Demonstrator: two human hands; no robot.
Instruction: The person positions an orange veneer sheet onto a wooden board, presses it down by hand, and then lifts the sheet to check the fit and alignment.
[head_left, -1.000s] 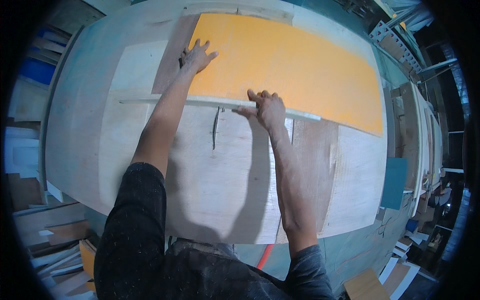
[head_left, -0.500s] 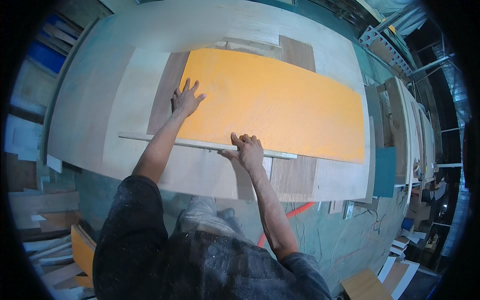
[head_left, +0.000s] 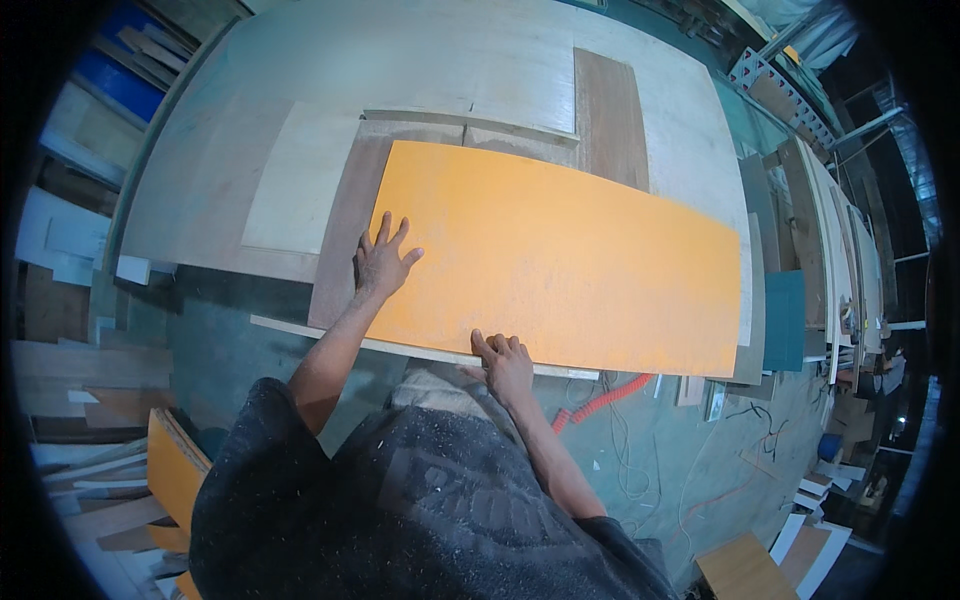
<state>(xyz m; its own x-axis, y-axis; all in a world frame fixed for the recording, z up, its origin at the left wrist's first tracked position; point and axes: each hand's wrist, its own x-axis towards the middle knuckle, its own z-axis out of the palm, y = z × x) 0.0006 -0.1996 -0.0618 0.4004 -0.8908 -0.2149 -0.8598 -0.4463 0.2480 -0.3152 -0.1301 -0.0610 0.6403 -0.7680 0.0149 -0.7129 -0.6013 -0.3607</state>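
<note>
A large orange board [head_left: 560, 260] lies flat across brown wooden planks, its near edge now out at the table's front. My left hand [head_left: 382, 262] rests on its left edge, fingers spread and thumb on the orange face. At the near edge my right hand [head_left: 508, 370] has its fingers curled over the board, with the thumb mostly hidden. Along that same edge runs a long pale wooden strip [head_left: 285, 327], partly covered by my left forearm. One brown plank [head_left: 338, 240] pokes out beneath the board's left side.
Pale panels cover the worktable [head_left: 190, 190]. Another brown plank [head_left: 612, 115] and a thin strip [head_left: 470, 124] lie beyond the board. A red coiled hose [head_left: 605, 400] and cables are on the floor. Offcuts [head_left: 110, 470] pile at lower left; sheets [head_left: 815, 250] stand at right.
The orange board, the strip and the plank under its left side have come toward me, past the table's near edge. Both hands moved with them. A thin strip beyond the board now shows.
</note>
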